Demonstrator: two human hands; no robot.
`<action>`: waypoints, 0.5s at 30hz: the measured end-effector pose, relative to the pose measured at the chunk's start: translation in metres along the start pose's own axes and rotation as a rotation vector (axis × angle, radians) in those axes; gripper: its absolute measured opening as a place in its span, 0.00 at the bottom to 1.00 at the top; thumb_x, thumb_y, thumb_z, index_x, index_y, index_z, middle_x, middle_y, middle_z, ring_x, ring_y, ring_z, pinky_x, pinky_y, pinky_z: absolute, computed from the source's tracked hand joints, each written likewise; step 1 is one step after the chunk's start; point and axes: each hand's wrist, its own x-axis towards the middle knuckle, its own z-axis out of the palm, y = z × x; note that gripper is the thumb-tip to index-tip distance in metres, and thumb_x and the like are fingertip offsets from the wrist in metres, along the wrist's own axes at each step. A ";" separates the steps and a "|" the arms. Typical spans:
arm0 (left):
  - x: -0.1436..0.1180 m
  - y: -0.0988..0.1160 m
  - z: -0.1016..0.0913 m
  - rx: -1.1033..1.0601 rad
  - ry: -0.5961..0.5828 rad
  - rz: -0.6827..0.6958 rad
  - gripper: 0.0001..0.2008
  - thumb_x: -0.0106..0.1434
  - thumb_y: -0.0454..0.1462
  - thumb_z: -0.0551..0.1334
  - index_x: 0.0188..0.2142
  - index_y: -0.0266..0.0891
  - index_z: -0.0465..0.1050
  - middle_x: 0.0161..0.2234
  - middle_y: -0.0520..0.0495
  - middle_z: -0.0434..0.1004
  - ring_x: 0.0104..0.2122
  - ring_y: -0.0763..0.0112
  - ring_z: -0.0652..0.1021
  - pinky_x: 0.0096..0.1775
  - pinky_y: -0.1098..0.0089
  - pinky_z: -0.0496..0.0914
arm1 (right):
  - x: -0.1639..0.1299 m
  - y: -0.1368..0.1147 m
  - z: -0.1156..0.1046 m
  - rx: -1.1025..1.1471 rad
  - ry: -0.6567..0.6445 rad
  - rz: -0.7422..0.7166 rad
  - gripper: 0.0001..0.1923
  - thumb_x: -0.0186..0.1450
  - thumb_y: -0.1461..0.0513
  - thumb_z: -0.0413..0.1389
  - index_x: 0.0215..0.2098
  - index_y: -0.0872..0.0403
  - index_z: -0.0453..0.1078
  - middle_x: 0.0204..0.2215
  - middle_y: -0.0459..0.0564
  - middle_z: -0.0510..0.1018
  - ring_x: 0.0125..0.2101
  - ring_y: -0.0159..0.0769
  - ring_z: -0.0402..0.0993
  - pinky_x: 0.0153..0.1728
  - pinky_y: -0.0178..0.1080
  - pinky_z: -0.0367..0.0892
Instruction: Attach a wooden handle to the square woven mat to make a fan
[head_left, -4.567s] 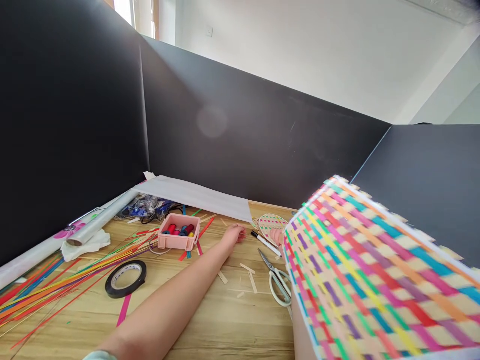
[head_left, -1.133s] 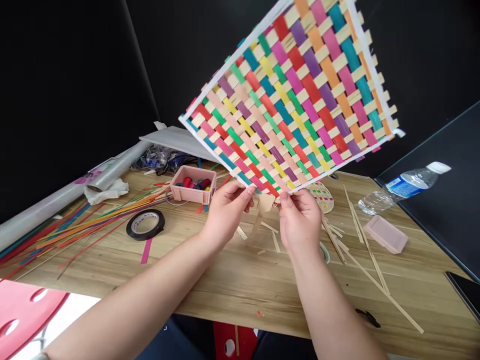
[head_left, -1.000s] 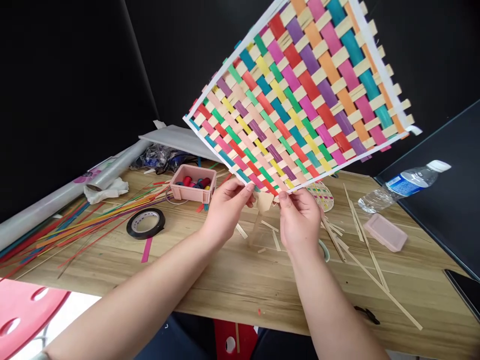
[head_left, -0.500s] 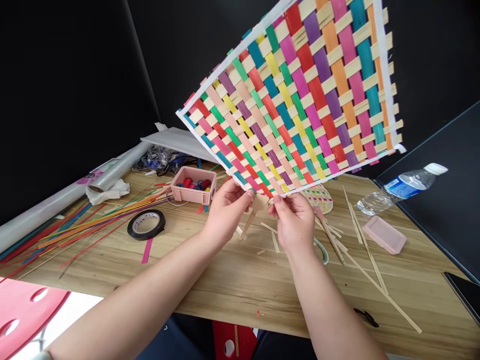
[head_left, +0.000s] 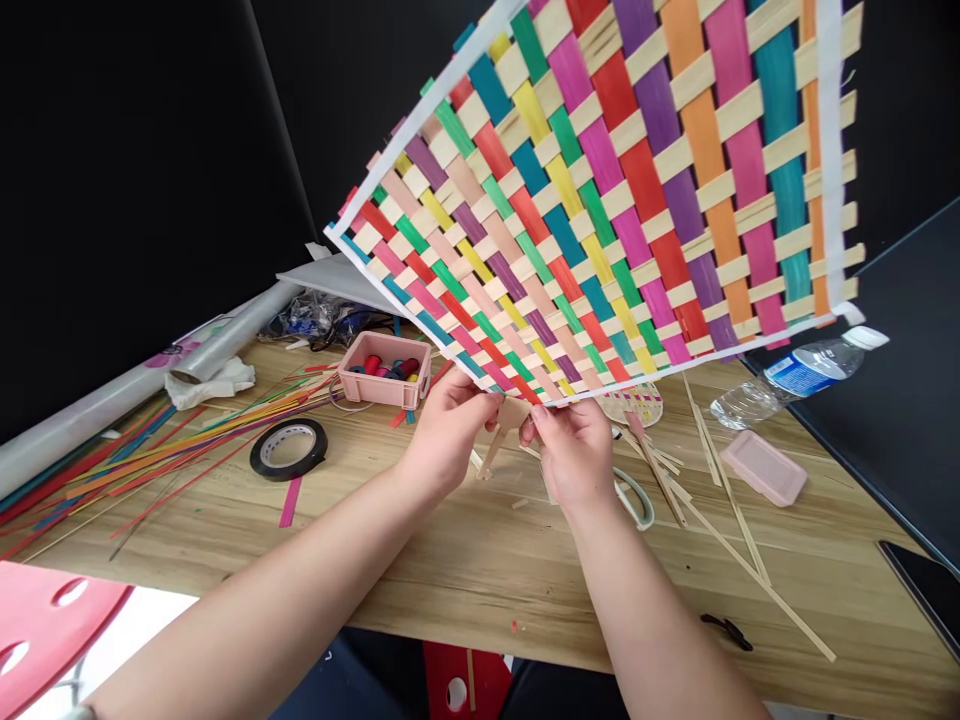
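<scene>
Both hands, left hand (head_left: 448,432) and right hand (head_left: 574,455), pinch woven mat (head_left: 600,190) above scissors (head_left: 634,497).

Single head-worn view, aimed forward and down

The wooden table (head_left: 465,560) is seen from close above its near edge; a woven mat (head_left: 600,190) is raised near the lens, filling the upper frame.

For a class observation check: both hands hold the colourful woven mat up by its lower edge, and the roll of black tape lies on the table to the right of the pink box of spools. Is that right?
Not quite. In the head view the roll of black tape lies left of the pink box of spools, not right. The rest stands: left hand and right hand hold the woven mat by its lower edge.
</scene>
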 end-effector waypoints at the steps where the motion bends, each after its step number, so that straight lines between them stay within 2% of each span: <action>1: 0.000 0.000 0.000 0.002 -0.002 0.000 0.04 0.46 0.32 0.62 0.25 0.39 0.68 0.22 0.57 0.66 0.20 0.80 0.64 0.23 0.76 0.61 | 0.000 0.000 0.001 0.013 0.001 0.001 0.10 0.59 0.56 0.63 0.36 0.50 0.71 0.25 0.42 0.75 0.20 0.28 0.67 0.21 0.34 0.67; 5: 0.002 0.000 -0.001 0.017 -0.010 0.000 0.04 0.45 0.32 0.61 0.24 0.39 0.68 0.21 0.57 0.67 0.20 0.80 0.63 0.23 0.76 0.60 | -0.001 -0.003 0.001 -0.002 -0.021 -0.007 0.09 0.60 0.56 0.62 0.37 0.50 0.72 0.25 0.43 0.75 0.20 0.29 0.68 0.21 0.35 0.68; 11: 0.001 0.001 -0.001 0.038 0.023 0.009 0.03 0.47 0.33 0.62 0.25 0.38 0.71 0.22 0.56 0.67 0.20 0.80 0.63 0.23 0.76 0.61 | -0.003 -0.015 -0.003 -0.282 -0.009 -0.080 0.08 0.63 0.56 0.60 0.33 0.53 0.72 0.21 0.44 0.75 0.22 0.33 0.73 0.25 0.36 0.71; 15: 0.000 -0.002 -0.001 0.027 0.028 0.052 0.05 0.49 0.33 0.64 0.28 0.39 0.72 0.23 0.56 0.68 0.21 0.80 0.65 0.23 0.76 0.63 | 0.000 -0.018 -0.005 -0.307 0.002 -0.086 0.08 0.64 0.56 0.60 0.33 0.53 0.71 0.21 0.43 0.75 0.22 0.32 0.73 0.24 0.34 0.71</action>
